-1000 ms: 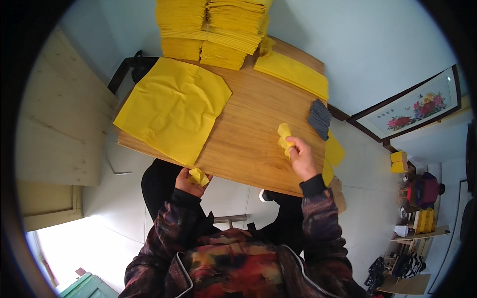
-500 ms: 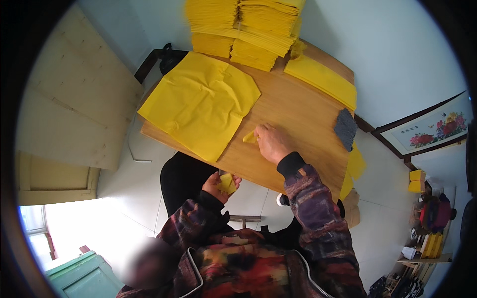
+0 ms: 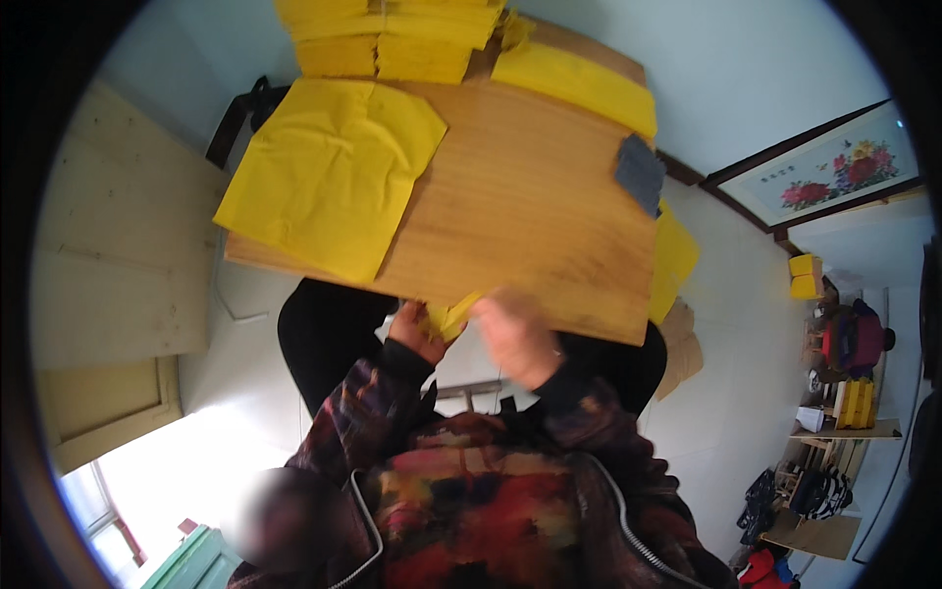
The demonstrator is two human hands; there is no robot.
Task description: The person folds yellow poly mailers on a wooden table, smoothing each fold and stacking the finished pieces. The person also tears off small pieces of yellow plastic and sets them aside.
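Close to my body, at the near edge of the wooden table [image 3: 530, 216], my left hand [image 3: 416, 332] is closed around small yellow pieces [image 3: 444, 324] that look like paper or thin cloth. My right hand [image 3: 515, 336], smeared by motion, is beside it, with a narrow yellow strip [image 3: 459, 310] at its fingertips reaching to the left hand. A large yellow sheet [image 3: 329, 177] with cut corners and creases lies flat on the left part of the table, apart from both hands.
Stacks of folded yellow sheets [image 3: 422, 54] stand at the table's far edge. A long yellow bundle [image 3: 579, 86] lies at the far right, near a dark grey cloth [image 3: 640, 175]. Yellow sheets [image 3: 675, 250] hang past the right edge. A framed flower picture [image 3: 819, 167] leans by the wall.
My right hand has come back from the tabletop to my left hand, bringing the small yellow piece off the table. The whole view has shifted, so the table appears higher and further left.
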